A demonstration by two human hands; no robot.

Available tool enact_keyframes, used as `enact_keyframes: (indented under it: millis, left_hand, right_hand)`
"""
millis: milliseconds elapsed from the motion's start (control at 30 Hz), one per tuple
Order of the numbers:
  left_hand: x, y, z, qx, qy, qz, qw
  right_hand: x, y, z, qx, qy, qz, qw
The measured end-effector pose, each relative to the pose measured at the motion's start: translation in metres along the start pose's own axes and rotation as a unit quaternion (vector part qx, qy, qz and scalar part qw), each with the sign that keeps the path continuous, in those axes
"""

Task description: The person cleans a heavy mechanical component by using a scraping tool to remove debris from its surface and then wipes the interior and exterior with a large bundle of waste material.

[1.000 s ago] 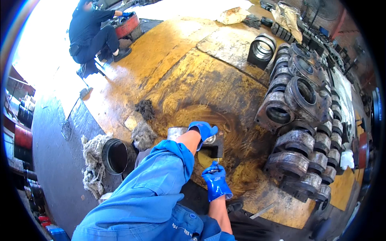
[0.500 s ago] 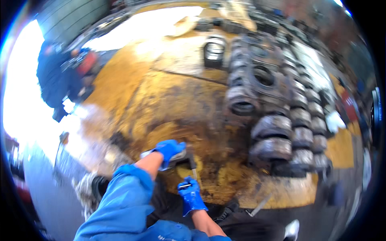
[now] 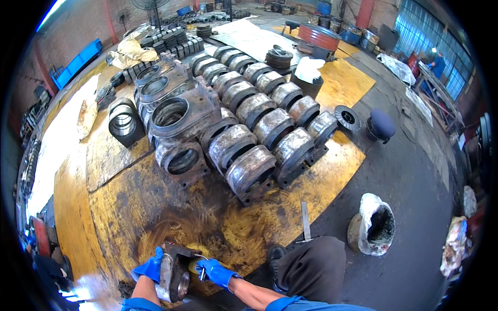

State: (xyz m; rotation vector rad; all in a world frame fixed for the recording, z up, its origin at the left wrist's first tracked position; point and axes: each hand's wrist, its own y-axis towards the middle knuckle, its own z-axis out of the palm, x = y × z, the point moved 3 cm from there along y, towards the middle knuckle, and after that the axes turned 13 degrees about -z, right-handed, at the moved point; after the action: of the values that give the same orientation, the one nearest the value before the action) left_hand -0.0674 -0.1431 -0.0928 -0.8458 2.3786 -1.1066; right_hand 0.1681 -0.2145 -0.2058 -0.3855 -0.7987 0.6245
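One casting (image 3: pixel 167 273) on the yellow board (image 3: pixel 246 230), between left hand (image 3: pixel 149 268), laid against its side (finger closure unclear), and right hand (image 3: pixel 217 273), clenched round a slim tool (image 3: pixel 203 274). Probably heavy, rigid and greasy; best held by its thick body.

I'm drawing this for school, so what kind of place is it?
Probably a metal workshop: rows of grimy metal housings, a red drum, and a blue-gloved left hand on a metal part.

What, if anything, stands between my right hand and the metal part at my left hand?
Nothing visible blocks the way: only the slim tool in your right hand reaches toward the metal part.
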Motion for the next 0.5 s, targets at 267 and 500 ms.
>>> enact_keyframes:
  millis: [267,500]
  left_hand:
    - [-0.007,0.006,0.003,0.013,0.026,-0.014,0.999]
    - [0.002,0.007,0.022,0.02,0.023,0.018,0.999]
  right_hand:
    - [0.021,-0.028,0.019,-0.01,-0.021,-0.041,0.999]
    - [-0.047,-0.034,0.003,-0.141,0.107,0.04,0.983]
